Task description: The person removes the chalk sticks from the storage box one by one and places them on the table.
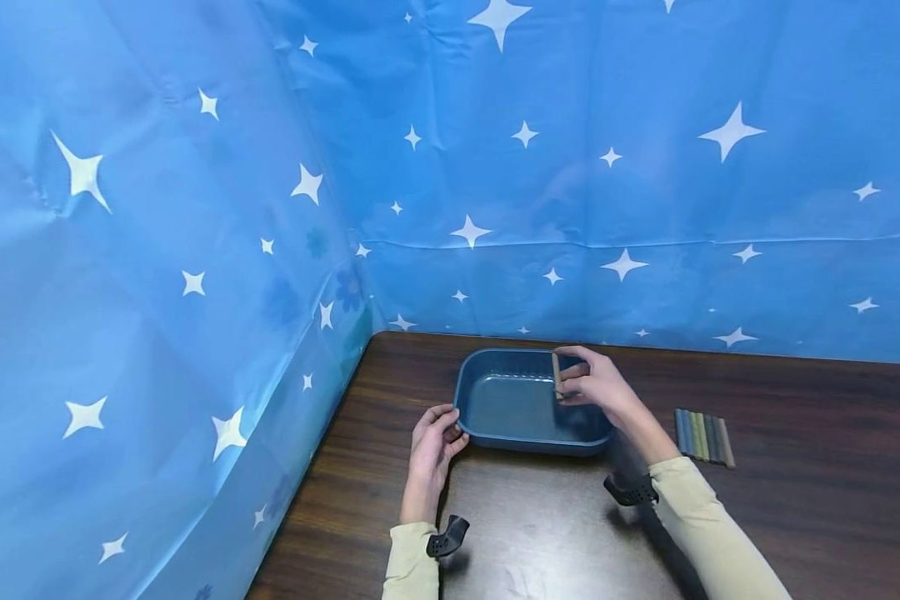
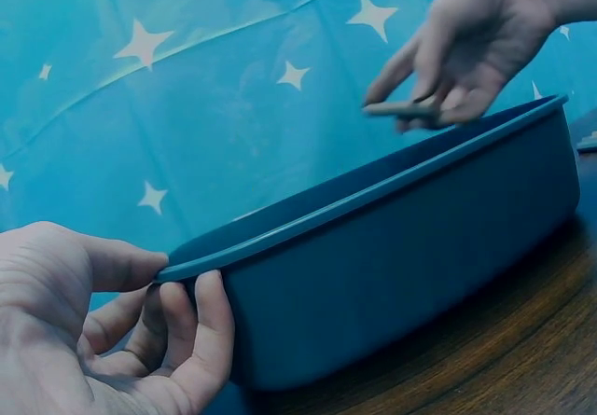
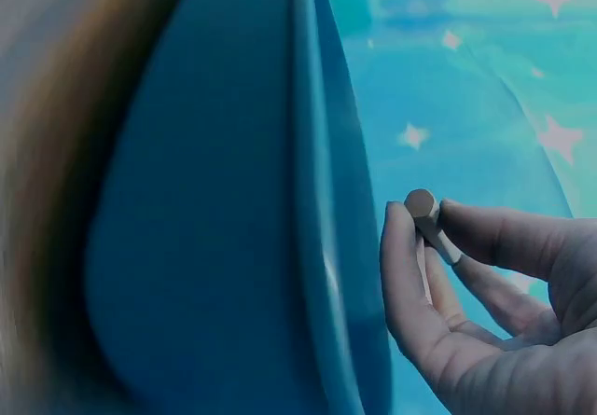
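Observation:
A rectangular blue basin point(image 1: 521, 408) with rounded corners stands on the dark wooden table. My left hand point(image 1: 432, 442) grips its near left corner, thumb on the rim and fingers curled against the outer wall, as the left wrist view shows. Over the basin's right part, my right hand point(image 1: 596, 385) pinches a short tan stick point(image 1: 557, 375) between thumb and fingertips. In the right wrist view the stick point(image 3: 423, 204) shows a flat, faceted end. Seen from the left wrist, the stick point(image 2: 401, 109) is above the rim. No other stick shows inside the basin.
Right of the basin, several similar sticks point(image 1: 703, 437) in blue, yellow-green, grey and tan lie side by side on the table point(image 1: 832, 467). A blue star-printed sheet point(image 1: 570, 192) hangs along the table's back and left edges.

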A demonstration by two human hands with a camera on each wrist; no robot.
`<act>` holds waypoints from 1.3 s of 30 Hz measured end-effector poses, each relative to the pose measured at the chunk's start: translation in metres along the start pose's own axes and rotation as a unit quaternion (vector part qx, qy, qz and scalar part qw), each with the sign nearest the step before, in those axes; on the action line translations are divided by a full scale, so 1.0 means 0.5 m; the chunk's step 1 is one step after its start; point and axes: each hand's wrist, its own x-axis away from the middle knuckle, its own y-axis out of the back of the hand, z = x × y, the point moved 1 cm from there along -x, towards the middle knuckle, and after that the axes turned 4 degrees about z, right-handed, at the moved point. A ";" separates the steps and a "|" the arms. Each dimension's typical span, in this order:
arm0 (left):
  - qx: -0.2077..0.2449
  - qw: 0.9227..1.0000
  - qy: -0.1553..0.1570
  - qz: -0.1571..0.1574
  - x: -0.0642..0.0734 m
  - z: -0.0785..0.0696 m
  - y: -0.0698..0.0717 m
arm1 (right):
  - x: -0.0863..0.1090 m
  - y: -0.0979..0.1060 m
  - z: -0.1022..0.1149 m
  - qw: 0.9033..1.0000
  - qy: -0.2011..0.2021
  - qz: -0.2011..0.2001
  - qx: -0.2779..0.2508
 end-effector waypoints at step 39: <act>0.015 1.000 0.001 -0.002 -0.003 0.007 -0.001 | 0.232 0.300 -0.116 0.983 -0.039 -0.119 0.132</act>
